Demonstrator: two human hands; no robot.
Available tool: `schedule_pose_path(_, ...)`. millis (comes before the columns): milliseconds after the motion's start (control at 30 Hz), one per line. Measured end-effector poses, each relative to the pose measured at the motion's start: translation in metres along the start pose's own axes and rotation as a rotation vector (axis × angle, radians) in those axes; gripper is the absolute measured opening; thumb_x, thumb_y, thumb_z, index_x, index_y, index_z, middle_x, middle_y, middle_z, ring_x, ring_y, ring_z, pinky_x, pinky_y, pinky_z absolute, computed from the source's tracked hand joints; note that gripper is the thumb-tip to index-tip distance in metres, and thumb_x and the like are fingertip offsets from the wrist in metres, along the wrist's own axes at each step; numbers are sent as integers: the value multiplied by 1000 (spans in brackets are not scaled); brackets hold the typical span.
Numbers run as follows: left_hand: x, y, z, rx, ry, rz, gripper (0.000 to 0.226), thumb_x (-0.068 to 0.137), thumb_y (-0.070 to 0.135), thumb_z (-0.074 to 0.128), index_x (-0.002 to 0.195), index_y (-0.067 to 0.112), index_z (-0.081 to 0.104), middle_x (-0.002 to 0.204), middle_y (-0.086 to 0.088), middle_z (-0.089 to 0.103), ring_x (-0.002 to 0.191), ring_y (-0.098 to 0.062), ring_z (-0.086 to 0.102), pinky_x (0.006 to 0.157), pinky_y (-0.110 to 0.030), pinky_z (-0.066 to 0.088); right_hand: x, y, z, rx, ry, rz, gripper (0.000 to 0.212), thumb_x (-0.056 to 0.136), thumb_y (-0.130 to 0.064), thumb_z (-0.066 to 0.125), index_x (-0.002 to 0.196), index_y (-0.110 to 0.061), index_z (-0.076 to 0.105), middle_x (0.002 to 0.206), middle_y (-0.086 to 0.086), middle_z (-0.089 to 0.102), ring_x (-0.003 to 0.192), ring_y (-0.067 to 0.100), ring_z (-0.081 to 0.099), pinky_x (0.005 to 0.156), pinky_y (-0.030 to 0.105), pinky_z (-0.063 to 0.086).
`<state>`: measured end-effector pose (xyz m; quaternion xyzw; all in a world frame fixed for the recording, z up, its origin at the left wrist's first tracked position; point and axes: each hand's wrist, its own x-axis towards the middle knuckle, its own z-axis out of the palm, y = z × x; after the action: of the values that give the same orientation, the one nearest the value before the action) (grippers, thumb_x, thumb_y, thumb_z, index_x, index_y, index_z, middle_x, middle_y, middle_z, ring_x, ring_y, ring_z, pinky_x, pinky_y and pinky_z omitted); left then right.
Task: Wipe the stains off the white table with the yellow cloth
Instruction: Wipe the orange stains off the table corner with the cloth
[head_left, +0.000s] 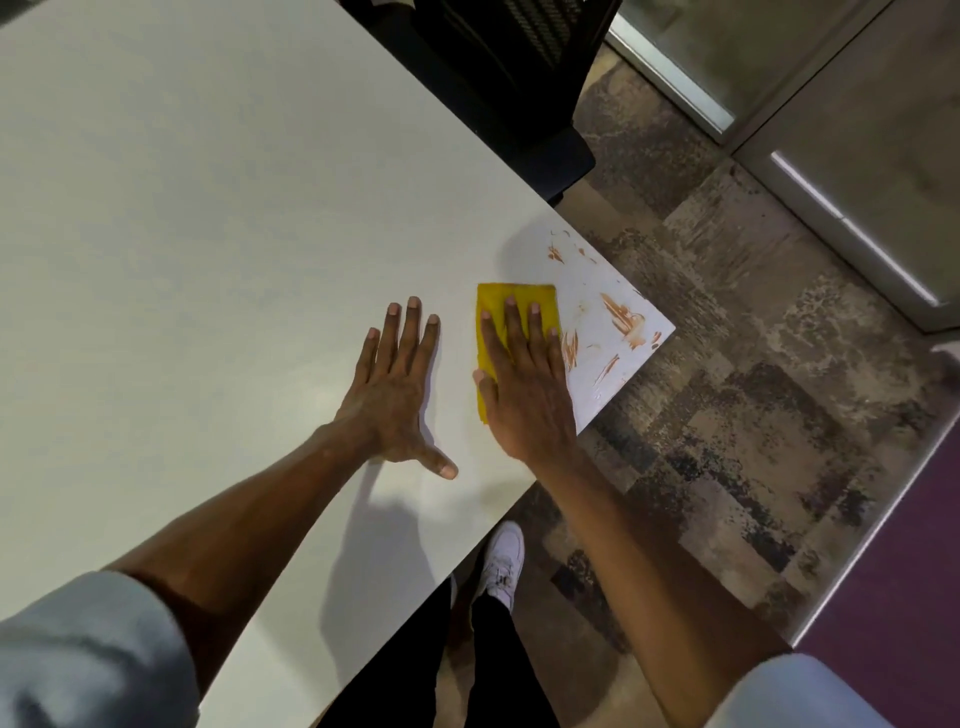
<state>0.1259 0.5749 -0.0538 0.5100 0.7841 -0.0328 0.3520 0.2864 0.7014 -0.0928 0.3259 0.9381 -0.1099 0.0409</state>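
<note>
A folded yellow cloth (496, 317) lies flat on the white table (208, 234) near its right corner. My right hand (524, 379) presses down on the cloth with straight fingers, covering most of it. Orange-brown stains (621, 319) streak the table corner just right of the cloth, with smaller smears (557, 253) farther back. My left hand (397, 395) rests flat on the bare table to the left of the cloth, fingers spread, thumb pointing toward me.
The table's edge runs diagonally from the back to the corner (670, 327); beyond it is patterned carpet (727, 415). A black chair (498, 88) stands at the far side. My legs and a white shoe (501, 564) are below the near edge.
</note>
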Motion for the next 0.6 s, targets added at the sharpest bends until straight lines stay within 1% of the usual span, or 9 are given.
schedule_pose_path(100, 1, -2, 1, -11, 0, 10, 191, 36, 105, 74, 164, 16, -37, 167, -9, -53, 155, -34, -50, 129, -58, -25, -42, -13, -4, 48, -17, -56, 70, 110, -42, 36, 169, -20, 5, 177, 8, -1, 163, 33, -7, 130, 57, 13)
schedule_pose_path(167, 2, -3, 2, -22, -6, 12, 191, 37, 105, 74, 164, 16, -37, 167, -9, -53, 154, -35, -50, 128, -58, -26, -74, -18, -5, 49, -52, -73, 68, 111, -41, 34, 169, -22, 5, 177, 7, -3, 163, 31, -8, 131, 56, 13)
schedule_pose_path(233, 4, -4, 1, -23, -8, 5, 191, 37, 105, 74, 164, 16, -37, 166, -9, -54, 154, -35, -51, 126, -57, -29, -83, -19, -6, 35, -60, -76, 67, 111, -41, 35, 169, -23, 6, 177, 6, -2, 164, 31, -7, 131, 56, 13)
schedule_pose_path(367, 5, -4, 1, -21, -9, 5, 191, 37, 105, 74, 164, 17, -38, 165, -8, -55, 153, -34, -52, 125, -55, -31, -30, -5, -2, -30, -30, -80, 69, 110, -42, 37, 169, -23, 5, 177, 8, 0, 163, 33, -5, 131, 56, 12)
schedule_pose_path(500, 6, -3, 1, -16, -19, -4, 190, 38, 105, 74, 161, 18, -41, 163, -7, -58, 152, -34, -54, 124, -54, -32, 42, 20, -8, -69, 14, -31, 65, 112, -45, 25, 169, -20, 6, 177, 11, 3, 163, 36, -1, 130, 56, 12)
schedule_pose_path(600, 6, -3, 1, -23, -18, -13, 191, 38, 104, 76, 162, 18, -41, 164, -6, -57, 152, -33, -54, 125, -55, -30, 53, 18, -9, -48, 33, 8, 65, 111, -43, 28, 169, -19, 7, 177, 12, 4, 163, 37, 1, 130, 57, 12)
